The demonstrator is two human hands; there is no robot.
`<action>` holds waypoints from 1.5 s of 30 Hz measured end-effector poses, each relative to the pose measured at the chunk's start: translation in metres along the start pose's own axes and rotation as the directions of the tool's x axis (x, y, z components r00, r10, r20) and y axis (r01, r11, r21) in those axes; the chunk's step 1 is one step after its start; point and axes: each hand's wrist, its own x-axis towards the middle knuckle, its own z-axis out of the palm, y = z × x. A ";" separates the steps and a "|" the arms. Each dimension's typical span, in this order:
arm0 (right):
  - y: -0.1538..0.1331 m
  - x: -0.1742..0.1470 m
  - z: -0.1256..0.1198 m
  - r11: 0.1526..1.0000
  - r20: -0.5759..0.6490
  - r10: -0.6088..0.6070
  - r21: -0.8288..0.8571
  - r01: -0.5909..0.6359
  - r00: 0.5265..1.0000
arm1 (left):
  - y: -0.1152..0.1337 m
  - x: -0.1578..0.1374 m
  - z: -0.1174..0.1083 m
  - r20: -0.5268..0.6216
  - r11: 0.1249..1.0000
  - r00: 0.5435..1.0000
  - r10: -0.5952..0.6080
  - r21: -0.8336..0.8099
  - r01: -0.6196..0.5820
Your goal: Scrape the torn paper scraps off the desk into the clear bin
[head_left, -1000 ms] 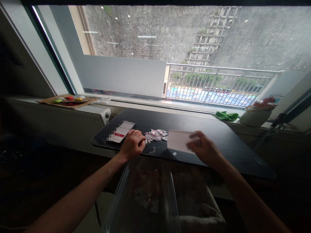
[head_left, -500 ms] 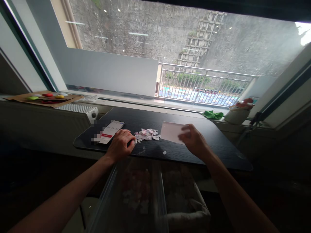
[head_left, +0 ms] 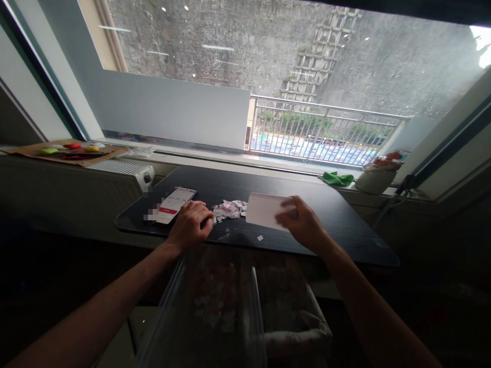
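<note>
A heap of small torn paper pieces (head_left: 231, 208) lies on the dark table (head_left: 330, 220). My left hand (head_left: 192, 221) rests palm down between the heap and a phone (head_left: 174, 205), its curled fingers at the heap's left edge. Whatever those fingers may hold is hidden. On the other side, my right hand (head_left: 303, 220) grips the right end of a pale flat card (head_left: 263, 208) with a small hole near one corner. Its fingers are blurred. The card's left edge meets the heap. One loose paper scrap (head_left: 260, 238) sits near the table's front edge.
Below the table's front edge is a clear-sided container (head_left: 215, 301) with paper scraps, beside a pale-rimmed bin (head_left: 295, 337). A green cloth (head_left: 336, 178) and a whitish pot (head_left: 376, 179) stand on the sill. Coloured items lie on brown cardboard (head_left: 23, 150) at left.
The pale card, in my right hand, has shifted left against the paper heap and now covers its right edge. My left hand has stayed nearly in place.
</note>
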 end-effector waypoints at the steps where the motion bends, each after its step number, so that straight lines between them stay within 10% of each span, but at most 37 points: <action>1: 0.000 0.002 0.000 1.000 -0.027 0.000 -0.004 0.000 1.000 | 0.000 0.000 0.000 -0.001 1.000 1.000 0.003 -0.001 -0.003; 45: -0.004 -0.006 0.006 0.993 -0.060 0.021 -0.114 -0.028 0.998 | 0.003 0.001 -0.004 0.032 1.000 0.999 -0.020 0.004 0.020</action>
